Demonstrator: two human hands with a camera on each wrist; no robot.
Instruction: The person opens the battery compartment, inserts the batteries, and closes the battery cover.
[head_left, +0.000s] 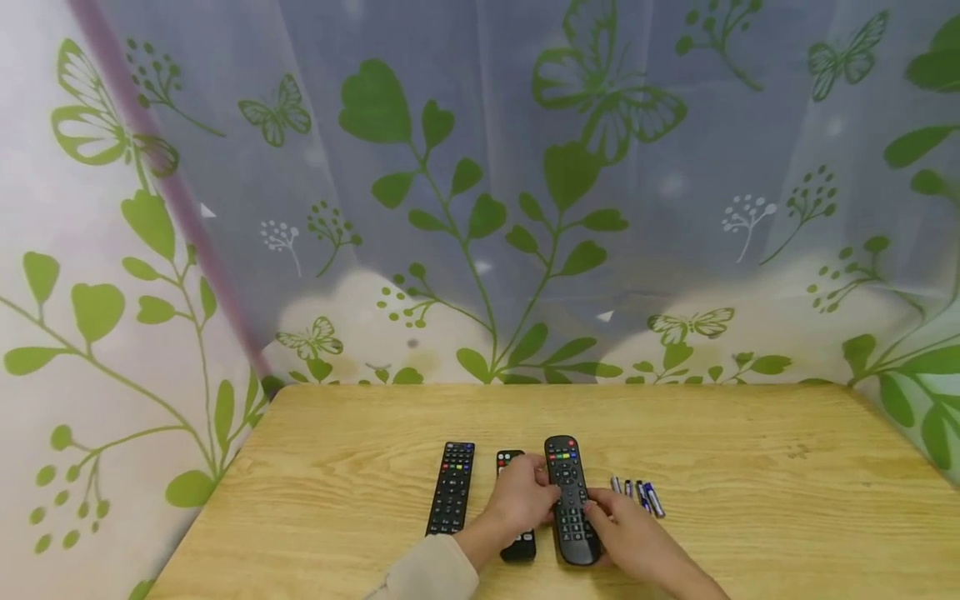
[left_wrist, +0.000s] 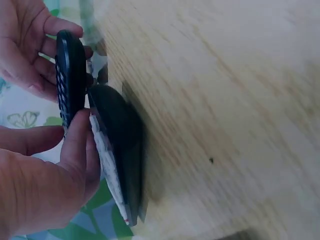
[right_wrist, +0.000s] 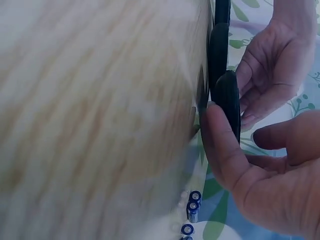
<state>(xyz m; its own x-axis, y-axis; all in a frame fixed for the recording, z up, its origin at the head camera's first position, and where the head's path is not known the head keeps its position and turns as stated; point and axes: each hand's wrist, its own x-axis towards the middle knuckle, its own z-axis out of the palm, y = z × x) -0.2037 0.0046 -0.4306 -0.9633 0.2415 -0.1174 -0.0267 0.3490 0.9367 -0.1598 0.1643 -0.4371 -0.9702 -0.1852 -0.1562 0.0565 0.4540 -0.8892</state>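
Observation:
A black remote control point(head_left: 576, 546) with rows of buttons, some coloured near its top, is held face up between both hands. My left hand point(head_left: 522, 497) pinches its left edge, thumb on the button side. On the opposite edge, my right hand point(head_left: 633, 533) grips it with the thumb at the side and fingers underneath. In the right wrist view the back of the held remote point(right_wrist: 228, 100) faces the table, with fingertips under it. A second black remote point(head_left: 518, 546) lies partly hidden beneath my left hand and wrist.
A third black remote point(head_left: 452, 483) lies further left, its lower end by the left sleeve point(head_left: 431, 571). Several small blue and silver batteries point(head_left: 643, 497) lie on the wooden table point(head_left: 787, 467) just beyond my right hand. A patterned curtain point(head_left: 450, 208) hangs behind the table.

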